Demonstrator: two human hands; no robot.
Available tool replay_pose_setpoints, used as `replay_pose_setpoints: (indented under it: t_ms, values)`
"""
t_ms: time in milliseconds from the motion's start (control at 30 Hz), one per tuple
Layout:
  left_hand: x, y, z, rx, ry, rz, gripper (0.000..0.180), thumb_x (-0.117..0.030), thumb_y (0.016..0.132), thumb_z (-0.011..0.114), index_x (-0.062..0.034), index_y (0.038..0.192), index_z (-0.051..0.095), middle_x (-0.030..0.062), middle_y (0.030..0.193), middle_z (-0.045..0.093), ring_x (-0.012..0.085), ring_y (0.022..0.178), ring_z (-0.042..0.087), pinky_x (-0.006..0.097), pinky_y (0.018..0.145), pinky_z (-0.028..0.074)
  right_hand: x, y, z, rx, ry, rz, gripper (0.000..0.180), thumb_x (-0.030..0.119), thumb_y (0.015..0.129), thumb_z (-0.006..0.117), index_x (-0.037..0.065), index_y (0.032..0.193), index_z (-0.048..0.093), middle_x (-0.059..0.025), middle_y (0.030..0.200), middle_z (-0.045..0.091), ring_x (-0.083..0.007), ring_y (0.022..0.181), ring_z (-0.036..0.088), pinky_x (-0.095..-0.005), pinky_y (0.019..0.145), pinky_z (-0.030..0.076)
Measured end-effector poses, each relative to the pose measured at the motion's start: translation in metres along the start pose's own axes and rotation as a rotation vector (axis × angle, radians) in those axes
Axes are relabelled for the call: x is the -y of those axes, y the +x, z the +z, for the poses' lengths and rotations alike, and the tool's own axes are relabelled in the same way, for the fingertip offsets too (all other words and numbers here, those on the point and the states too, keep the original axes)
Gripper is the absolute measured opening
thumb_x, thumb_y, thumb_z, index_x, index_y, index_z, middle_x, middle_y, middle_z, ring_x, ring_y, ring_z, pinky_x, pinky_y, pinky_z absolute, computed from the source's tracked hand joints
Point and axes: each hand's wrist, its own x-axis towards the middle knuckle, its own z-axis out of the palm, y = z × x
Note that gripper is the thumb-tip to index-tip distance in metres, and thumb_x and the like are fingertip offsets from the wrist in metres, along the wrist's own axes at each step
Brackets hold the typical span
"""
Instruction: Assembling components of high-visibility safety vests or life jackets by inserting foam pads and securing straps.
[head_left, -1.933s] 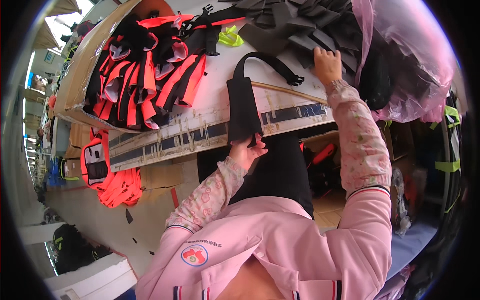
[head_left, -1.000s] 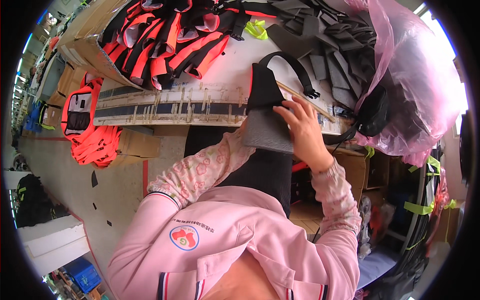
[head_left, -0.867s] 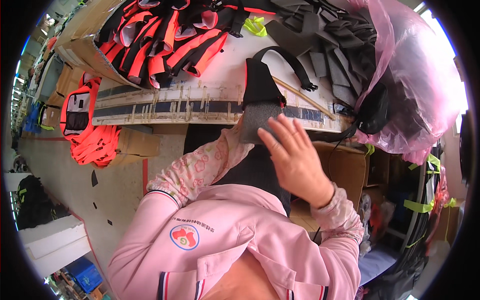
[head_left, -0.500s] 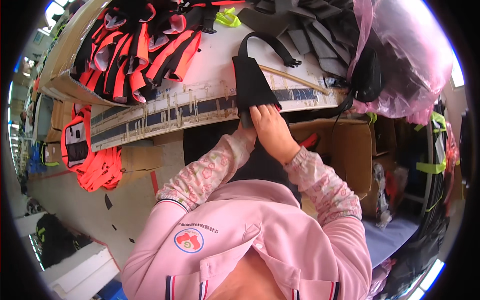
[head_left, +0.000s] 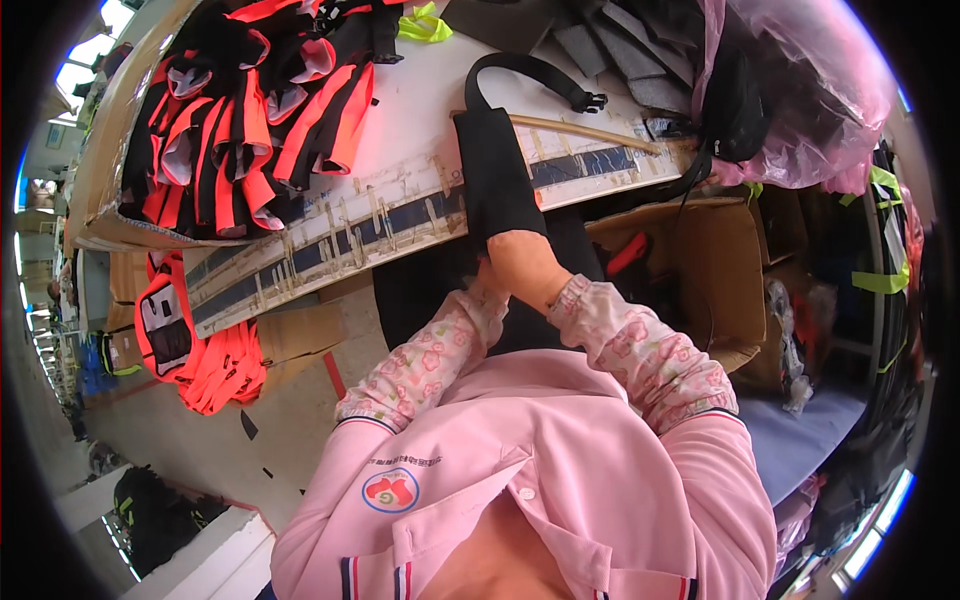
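A black fabric pouch [head_left: 495, 170] extends from the table edge toward me, its open end nearest my body. From its far end a black strap [head_left: 535, 65] curves to the right and ends in a black plastic buckle [head_left: 592, 102]. My right hand [head_left: 528, 265] is inside the pouch's open end; its fingers are hidden by the fabric. Beside and partly behind that wrist is my left hand [head_left: 487, 280], close to the pouch's near end. Its fingers are out of sight, so its grip does not show.
Orange-and-black fabric pieces [head_left: 250, 130] fill a cardboard box [head_left: 95, 180] at the left. Grey foam pieces [head_left: 640, 50] and a pink plastic bag [head_left: 830, 90] lie at the right. A wooden stick [head_left: 590, 135] rests behind the pouch. An open carton [head_left: 720, 270] stands below the table.
My right hand has slid from the pouch's near edge into its open end, so the fingers no longer show. The whole view has shifted slightly.
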Motion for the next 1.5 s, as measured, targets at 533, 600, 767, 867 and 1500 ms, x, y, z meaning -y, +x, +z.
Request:
replay_pose_setpoints:
  t_ms: [533,600,767,867,1500]
  values:
    - [-0.130,0.009,0.024,0.094,0.538,-0.124,0.041,-0.019,0.089,0.050,-0.0034,0.126,0.040,0.0102,0.128,0.046,0.0206,0.120,0.041,0.031,0.100,0.033,-0.016,0.030,0.000,0.130,-0.120,0.174,0.036,0.027,0.084,0.047,0.002,0.108,0.056,-0.0145,0.110,0.057,-0.0219,0.099,0.056,-0.0321,0.089,0.039]
    - [-0.094,0.009,0.021,0.016,0.449,0.042,0.046,-0.024,0.089,0.049,-0.0039,0.128,0.038,0.0115,0.130,0.043,0.0229,0.121,0.040,0.031,0.100,0.033,-0.020,0.022,0.007,0.118,-0.022,0.164,0.034,0.026,0.082,0.049,0.002,0.104,0.058,-0.0166,0.104,0.059,-0.0259,0.095,0.058,-0.0343,0.085,0.043]
    - [0.008,0.044,-0.034,0.056,0.020,0.137,0.050,-0.030,0.090,0.046,-0.0041,0.131,0.035,0.0126,0.132,0.041,0.0247,0.121,0.038,0.032,0.100,0.032,-0.004,0.008,0.012,0.095,0.208,0.066,0.028,0.023,0.080,0.050,0.002,0.095,0.061,-0.0201,0.092,0.062,-0.0345,0.083,0.061,-0.0409,0.075,0.048]
    - [-0.033,0.032,-0.034,0.124,0.551,0.089,0.048,-0.030,0.091,0.046,-0.0043,0.131,0.036,0.0124,0.132,0.041,0.0241,0.121,0.038,0.032,0.100,0.032,-0.012,0.006,0.022,-0.039,0.296,0.081,0.025,0.022,0.081,0.048,0.003,0.089,0.062,-0.0211,0.085,0.062,-0.0373,0.076,0.061,-0.0448,0.069,0.049]
    - [-0.102,0.009,0.021,0.330,-0.557,0.057,0.018,-0.015,0.091,0.041,-0.0096,0.107,0.048,0.0050,0.107,0.053,0.0156,0.105,0.052,0.028,0.086,0.042,0.003,-0.034,-0.056,-0.177,0.232,-0.243,0.026,0.012,0.079,0.051,0.005,0.102,0.060,-0.0104,0.105,0.060,-0.0264,0.099,0.057,-0.0366,0.089,0.043]
